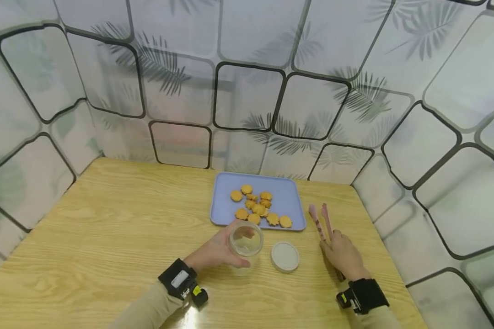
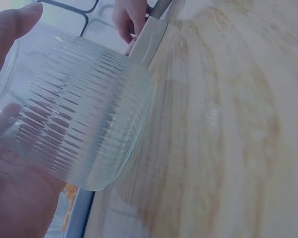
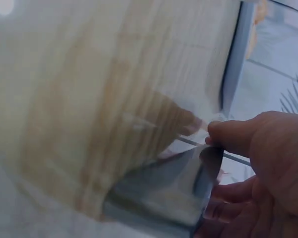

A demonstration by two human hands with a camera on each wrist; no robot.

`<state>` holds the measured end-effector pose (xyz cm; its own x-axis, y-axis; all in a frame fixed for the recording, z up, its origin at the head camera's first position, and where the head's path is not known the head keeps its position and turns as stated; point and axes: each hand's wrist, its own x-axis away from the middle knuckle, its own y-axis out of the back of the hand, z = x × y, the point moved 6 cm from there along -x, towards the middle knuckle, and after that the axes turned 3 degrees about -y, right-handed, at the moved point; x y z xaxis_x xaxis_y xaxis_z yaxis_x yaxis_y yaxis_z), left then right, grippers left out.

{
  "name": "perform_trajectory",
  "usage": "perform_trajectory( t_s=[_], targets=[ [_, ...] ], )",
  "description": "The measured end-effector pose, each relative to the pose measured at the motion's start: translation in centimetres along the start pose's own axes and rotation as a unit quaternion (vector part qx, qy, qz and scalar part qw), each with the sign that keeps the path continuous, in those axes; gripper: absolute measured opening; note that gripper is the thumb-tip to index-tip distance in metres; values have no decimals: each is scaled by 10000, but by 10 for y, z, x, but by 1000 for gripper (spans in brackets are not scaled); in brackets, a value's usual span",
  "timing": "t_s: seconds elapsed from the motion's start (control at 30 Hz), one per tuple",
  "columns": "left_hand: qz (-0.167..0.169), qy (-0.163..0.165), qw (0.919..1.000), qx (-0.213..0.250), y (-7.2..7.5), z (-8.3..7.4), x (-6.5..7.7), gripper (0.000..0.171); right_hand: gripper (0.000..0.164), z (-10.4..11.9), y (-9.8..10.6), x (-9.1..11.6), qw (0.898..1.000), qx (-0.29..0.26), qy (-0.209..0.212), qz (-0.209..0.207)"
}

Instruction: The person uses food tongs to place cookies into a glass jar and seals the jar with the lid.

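My left hand [image 1: 224, 249] grips a clear ribbed glass jar [image 2: 84, 109] round its side. The jar has no lid on, and its inside looks bare. Beside it on the table lies a round whitish lid [image 1: 285, 257]. Over on the right, my right hand [image 1: 345, 256] holds a pair of tongs [image 1: 327, 221] with pink tips pointing away and apart. In the right wrist view, the bent metal end of the tongs [image 3: 159, 193] sticks out between thumb and fingers. Whether the tongs touch the table I cannot tell.
A lilac tray [image 1: 224, 208] stands behind the jar. Several golden crackers [image 1: 258, 209], some round and some scalloped, are spread over it. The wooden table [image 1: 119, 228] meets patterned curtains [image 1: 247, 105] at the back and sides.
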<state>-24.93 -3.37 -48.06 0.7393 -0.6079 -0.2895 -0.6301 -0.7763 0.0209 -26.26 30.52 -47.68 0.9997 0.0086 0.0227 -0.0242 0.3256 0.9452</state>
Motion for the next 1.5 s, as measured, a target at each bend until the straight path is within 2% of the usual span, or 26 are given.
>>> perform_trajectory(
  t_s=[0.17, 0.33, 0.43, 0.57, 0.73, 0.93, 1.23, 1.4, 1.5],
  targets=[
    [52, 43, 10000, 23, 3, 0, 1, 84, 31, 4, 1, -7, 9993, -306, 198, -126],
    [202, 12, 9996, -177, -1, 5, -4, 82, 40, 16, 8, 6, 9970, -549, 446, -310],
    [188, -21, 9996, -206, -1, 6, -6, 82, 41, 29, 12, 15, 9946, -584, 770, -378],
    [133, 39, 9996, -229, 1, 4, -7, 83, 44, 46, 15, 25, 9937, -419, 1000, -284],
    [122, 174, 9995, -250, 2, 3, -4, 84, 49, 54, 12, 33, 9956, -44, 932, -57],
    [173, 93, 9994, -269, 1, 3, -2, 84, 48, 52, 3, 35, 9960, 30, 898, 25],
    [184, 100, 9996, -204, 4, 2, -6, 86, 48, 49, 3, 25, 9959, 143, 876, 166],
    [203, 158, 9997, -57, 5, 2, -5, 85, 50, 46, 2, 21, 9954, -28, 896, 330],
    [226, 157, 9996, -49, 6, 3, -5, 85, 52, 44, 0, 19, 9948, -318, 880, 412]
  ],
)
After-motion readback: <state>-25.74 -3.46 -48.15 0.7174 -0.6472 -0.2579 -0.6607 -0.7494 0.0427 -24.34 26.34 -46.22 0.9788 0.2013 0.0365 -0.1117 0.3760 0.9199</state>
